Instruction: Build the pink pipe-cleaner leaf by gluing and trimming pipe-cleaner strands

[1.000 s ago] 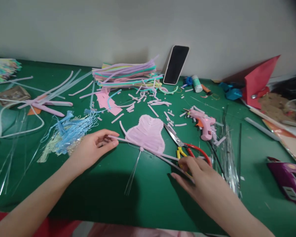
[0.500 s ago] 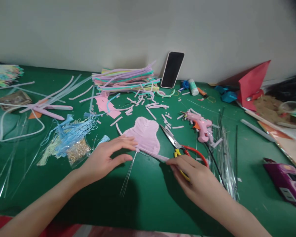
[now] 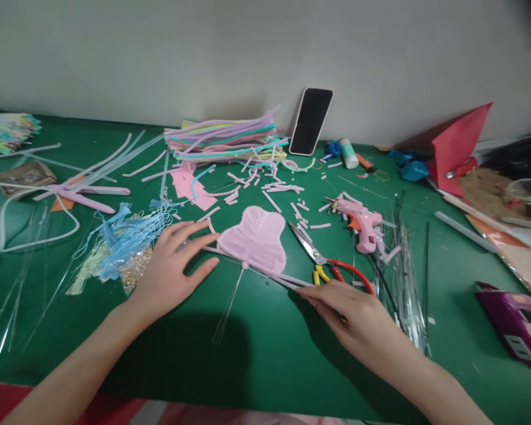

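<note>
A flat pink petal-like shape (image 3: 259, 239), built from rows of fuzzy pipe cleaner, lies mid-table. Thin wires (image 3: 230, 304) trail from a small knot at its lower edge. My right hand (image 3: 351, 313) pinches the end of a pink pipe cleaner (image 3: 285, 278) that runs along that edge and pokes out past the left side. To the left of the shape, my left hand (image 3: 174, 268) hovers with fingers spread, its fingertips close to the pipe cleaner's other end; contact cannot be made out. Red-and-yellow-handled scissors (image 3: 312, 248) lie just beyond my right hand, which partly covers them.
Pipe cleaner bundles (image 3: 225, 139) and a leaning phone (image 3: 311, 121) stand by the wall. Cut pieces (image 3: 283, 188) litter the middle. A pink glue gun (image 3: 358, 221) and clear strips (image 3: 405, 283) lie right; blue tassels (image 3: 130, 233) and a purple device (image 3: 513, 324) flank the work.
My left hand has come off the petal shape, moving left and spreading its fingers. My right hand keeps its pinch on the pipe cleaner and has barely shifted.
</note>
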